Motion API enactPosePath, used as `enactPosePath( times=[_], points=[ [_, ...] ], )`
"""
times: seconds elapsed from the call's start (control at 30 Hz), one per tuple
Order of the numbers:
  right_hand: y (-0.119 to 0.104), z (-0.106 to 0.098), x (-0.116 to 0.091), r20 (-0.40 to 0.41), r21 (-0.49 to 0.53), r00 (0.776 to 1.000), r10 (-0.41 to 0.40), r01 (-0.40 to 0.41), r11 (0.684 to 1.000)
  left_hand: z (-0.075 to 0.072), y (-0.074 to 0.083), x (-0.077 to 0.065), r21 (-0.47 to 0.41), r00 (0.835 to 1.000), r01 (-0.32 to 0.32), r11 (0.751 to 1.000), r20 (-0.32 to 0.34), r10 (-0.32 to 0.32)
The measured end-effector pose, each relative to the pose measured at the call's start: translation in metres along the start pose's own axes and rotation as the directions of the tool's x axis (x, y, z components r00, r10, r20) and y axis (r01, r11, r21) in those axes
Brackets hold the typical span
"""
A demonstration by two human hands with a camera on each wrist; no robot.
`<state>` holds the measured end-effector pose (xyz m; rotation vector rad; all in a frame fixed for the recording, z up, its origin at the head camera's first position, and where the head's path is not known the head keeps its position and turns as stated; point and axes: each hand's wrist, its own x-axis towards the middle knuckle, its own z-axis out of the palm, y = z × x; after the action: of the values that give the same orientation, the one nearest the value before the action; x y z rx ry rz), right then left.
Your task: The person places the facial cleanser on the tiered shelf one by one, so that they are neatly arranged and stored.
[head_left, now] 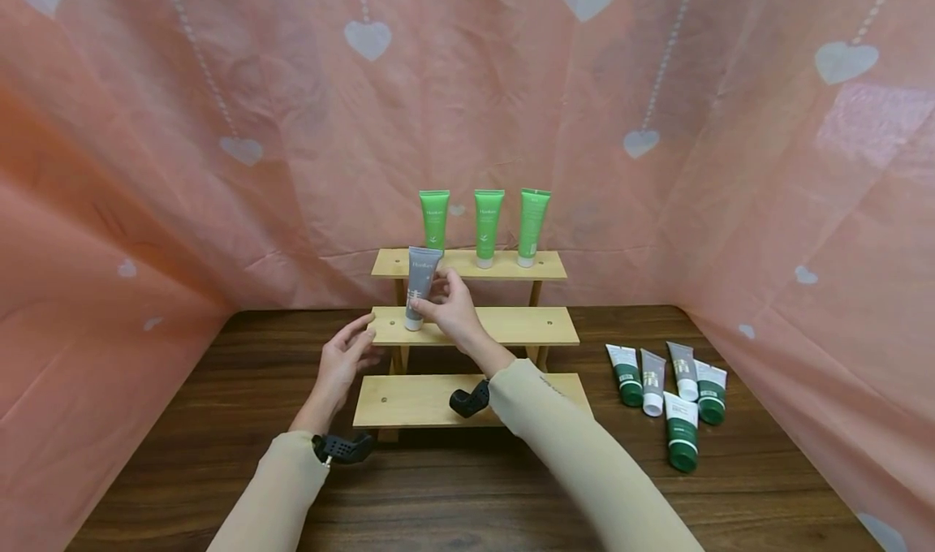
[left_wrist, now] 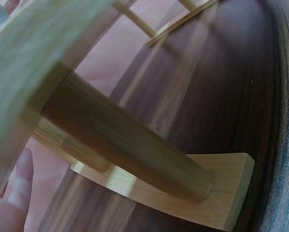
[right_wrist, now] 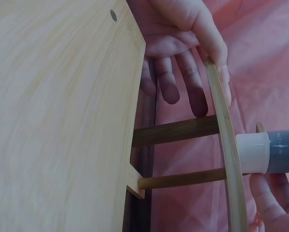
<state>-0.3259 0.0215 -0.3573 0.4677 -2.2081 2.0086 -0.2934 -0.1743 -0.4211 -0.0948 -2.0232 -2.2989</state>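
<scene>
My right hand (head_left: 456, 312) pinches a grey squeeze tube (head_left: 422, 284) with a white cap. The tube stands cap-down, close over the left part of the middle wooden shelf (head_left: 497, 325). My left hand (head_left: 349, 357) is at that shelf's left end. In the right wrist view, the left hand (right_wrist: 183, 43) has its thumb side over the board's edge, with other fingers loosely extended below. There the tube's white cap (right_wrist: 253, 152) is right at the board. The left wrist view shows a finger of the left hand (left_wrist: 18, 193) beside the stand's wooden post (left_wrist: 129, 140).
On the top shelf (head_left: 402, 265) stand three green tubes (head_left: 487, 227). The bottom shelf (head_left: 431, 400) lies nearer me. Several grey and green-and-white tubes (head_left: 682, 430) lie on the dark wooden table (head_left: 292, 349) at the right. A pink curtain (head_left: 307, 130) with hearts hangs behind.
</scene>
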Motion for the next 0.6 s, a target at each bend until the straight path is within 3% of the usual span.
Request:
enactPosePath(
  times=[0.27, 0.47, 0.6],
  points=[
    [-0.010, -0.005, -0.001, 0.052, -0.008, 0.999, -0.011, 0.012, 1.000, -0.003, -0.004, 0.010, 0.073, 0.999, -0.029, 0.997, 0.018, 0.028],
    [-0.001, -0.002, 0.004, 0.039, -0.021, 0.999, 0.009, -0.008, 1.000, -0.006, -0.004, 0.009, 0.060, 1.000, -0.012, 0.998, 0.013, 0.012],
    [0.000, 0.000, 0.004, 0.031, -0.028, 1.000, -0.001, 0.002, 1.000, -0.009, -0.011, 0.014, 0.071, 0.999, -0.034, 0.997, 0.007, 0.034]
  ],
)
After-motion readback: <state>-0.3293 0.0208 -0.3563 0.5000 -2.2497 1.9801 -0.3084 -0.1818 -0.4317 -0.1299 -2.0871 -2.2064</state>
